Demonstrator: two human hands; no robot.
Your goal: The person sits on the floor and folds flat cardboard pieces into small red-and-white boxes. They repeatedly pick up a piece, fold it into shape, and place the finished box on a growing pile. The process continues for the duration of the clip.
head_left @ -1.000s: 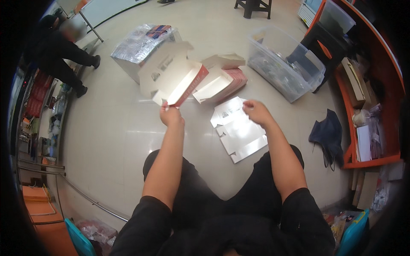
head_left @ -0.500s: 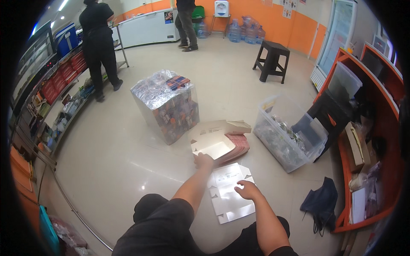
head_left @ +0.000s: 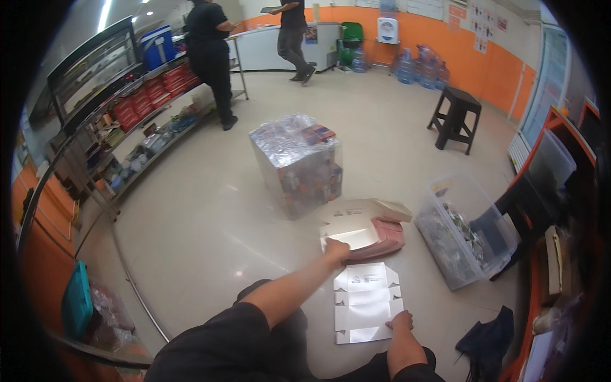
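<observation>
My left hand (head_left: pixel 337 252) is closed on the near edge of a partly folded, white-lined cardboard carton (head_left: pixel 358 239). That carton lies atop a stack of flat cartons with reddish edges (head_left: pixel 387 240). Closer to me, an unfolded carton blank (head_left: pixel 368 298) rests on the floor, its pale, shiny inside facing up and its tabs spread at both sides. At the blank's lower right edge is my right hand (head_left: pixel 401 321), thumb on top and fingers curled at the border, partly hidden.
A plastic-wrapped bundle of printed packs (head_left: pixel 296 172) stands beyond the stack. To the right are a clear plastic bin (head_left: pixel 445 267) of bagged items, a dark cloth bag (head_left: pixel 487 337) and an orange shelf. A black stool (head_left: pixel 455 118) and two people stand farther back.
The view has turned left, so the scene sits farther right. My right hand has gone from hovering over the blank to its lower right edge. My left hand stays at the upper carton.
</observation>
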